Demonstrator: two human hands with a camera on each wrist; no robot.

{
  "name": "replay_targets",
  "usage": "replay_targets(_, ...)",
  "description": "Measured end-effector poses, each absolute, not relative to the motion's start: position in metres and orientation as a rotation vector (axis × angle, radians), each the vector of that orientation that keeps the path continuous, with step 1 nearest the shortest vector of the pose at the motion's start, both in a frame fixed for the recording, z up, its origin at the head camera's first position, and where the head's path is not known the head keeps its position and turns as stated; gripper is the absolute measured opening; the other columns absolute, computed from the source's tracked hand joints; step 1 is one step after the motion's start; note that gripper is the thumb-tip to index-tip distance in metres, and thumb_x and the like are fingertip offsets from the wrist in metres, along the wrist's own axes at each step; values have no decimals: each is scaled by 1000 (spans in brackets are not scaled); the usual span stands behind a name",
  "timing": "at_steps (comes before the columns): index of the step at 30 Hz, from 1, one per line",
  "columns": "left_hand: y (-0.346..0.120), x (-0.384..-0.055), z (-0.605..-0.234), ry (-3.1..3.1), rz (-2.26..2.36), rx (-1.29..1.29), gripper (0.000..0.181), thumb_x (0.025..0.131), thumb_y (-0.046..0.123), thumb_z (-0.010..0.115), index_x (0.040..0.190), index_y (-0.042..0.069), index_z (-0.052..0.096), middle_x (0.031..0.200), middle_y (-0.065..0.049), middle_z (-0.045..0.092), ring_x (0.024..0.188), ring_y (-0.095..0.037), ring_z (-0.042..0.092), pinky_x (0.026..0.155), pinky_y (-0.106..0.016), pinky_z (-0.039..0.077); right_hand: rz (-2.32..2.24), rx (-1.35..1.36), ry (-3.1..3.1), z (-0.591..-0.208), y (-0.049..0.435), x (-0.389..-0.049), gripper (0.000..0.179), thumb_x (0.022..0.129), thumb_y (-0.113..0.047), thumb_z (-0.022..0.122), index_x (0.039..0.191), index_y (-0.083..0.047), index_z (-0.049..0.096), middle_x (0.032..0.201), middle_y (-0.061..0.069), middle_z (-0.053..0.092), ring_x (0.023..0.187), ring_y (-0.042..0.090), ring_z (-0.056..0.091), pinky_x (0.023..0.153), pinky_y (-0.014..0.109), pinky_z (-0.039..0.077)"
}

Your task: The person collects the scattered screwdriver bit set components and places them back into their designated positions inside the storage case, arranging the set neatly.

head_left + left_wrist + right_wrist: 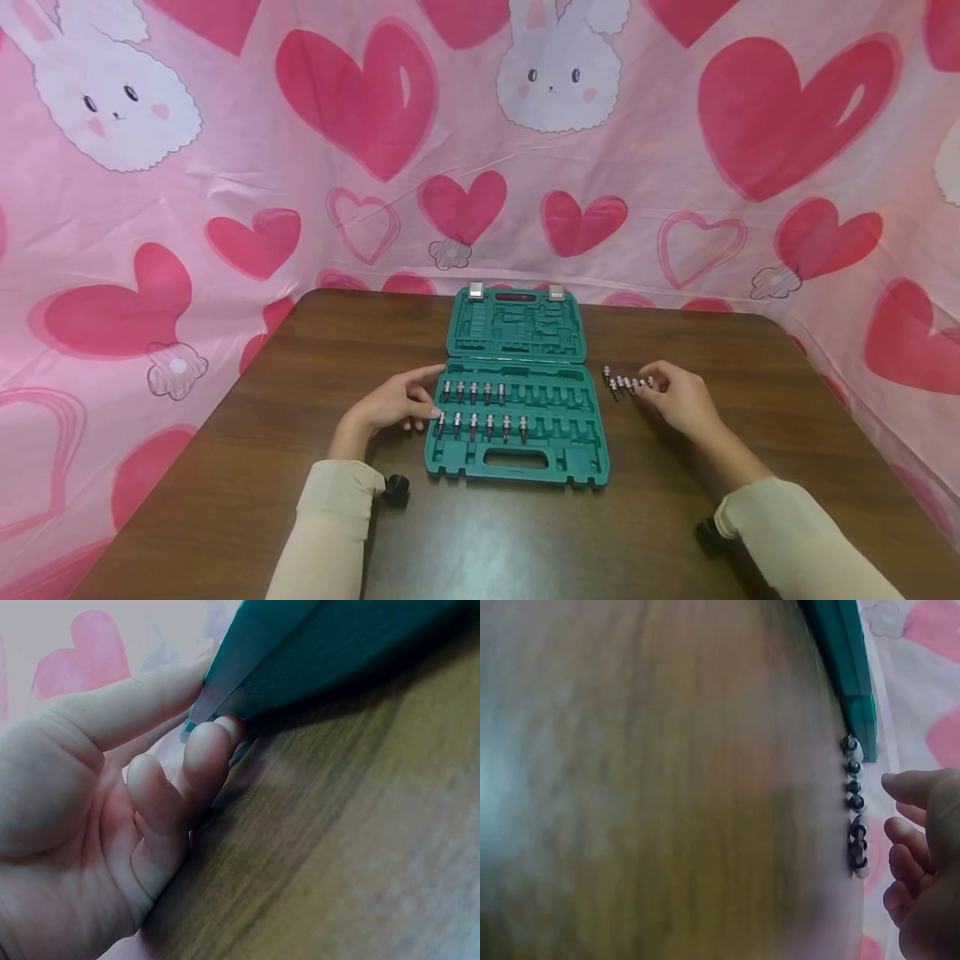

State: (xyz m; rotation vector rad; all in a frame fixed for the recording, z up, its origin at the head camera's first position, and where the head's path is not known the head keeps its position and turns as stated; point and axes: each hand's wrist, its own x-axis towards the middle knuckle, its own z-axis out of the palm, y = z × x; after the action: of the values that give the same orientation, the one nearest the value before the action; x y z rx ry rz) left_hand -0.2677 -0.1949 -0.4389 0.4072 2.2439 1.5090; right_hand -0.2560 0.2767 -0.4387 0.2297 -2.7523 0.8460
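Observation:
A green plastic case (465, 468) lies unfolded on the table, its lid tipped back. Chrome bit sockets (474, 423) stand in the left part of both rows; the slots to the right hold none. My left hand (393, 404) grips the case's left edge, thumb on the rim and fingers at the side, as the left wrist view shows on the case wall (315, 652). Right of the case, my right hand (684, 400) hovers by a row of loose bit sockets (621, 385). The right wrist view shows its fingers (907, 844) loosely bent, apart from the sockets (854, 787).
The brown wooden table (525, 542) extends around the case. Behind and at both sides hangs a pink cloth (465, 125) with hearts and rabbits. Each wrist carries a small black camera mount, the left one (396, 490) close to the tabletop.

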Motion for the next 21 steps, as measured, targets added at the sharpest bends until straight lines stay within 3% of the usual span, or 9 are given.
replay_targets(16, -196, -268, -439, 2235, 1516, 415, 75, 86, 15, 75, 151, 19, 37, 86, -12, 68, 61, -22, 61, 55, -32, 50, 797, 208, -2772, -444, 296, -256, 26, 84, -14, 76, 104, -2, 65, 73, 3, 56, 67, 20, 49, 59, 34, 37)
replay_targets(21, -196, -268, -439, 2239, 1510, 409, 75, 86, 15, 75, 151, 19, 37, 86, -12, 68, 61, -22, 61, 55, -32, 50, 766, 191, -2830, -445, 302, -257, 33, 85, -16, 75, 112, 0, 64, 71, 2, 55, 64, 18, 49, 58, 34, 37)
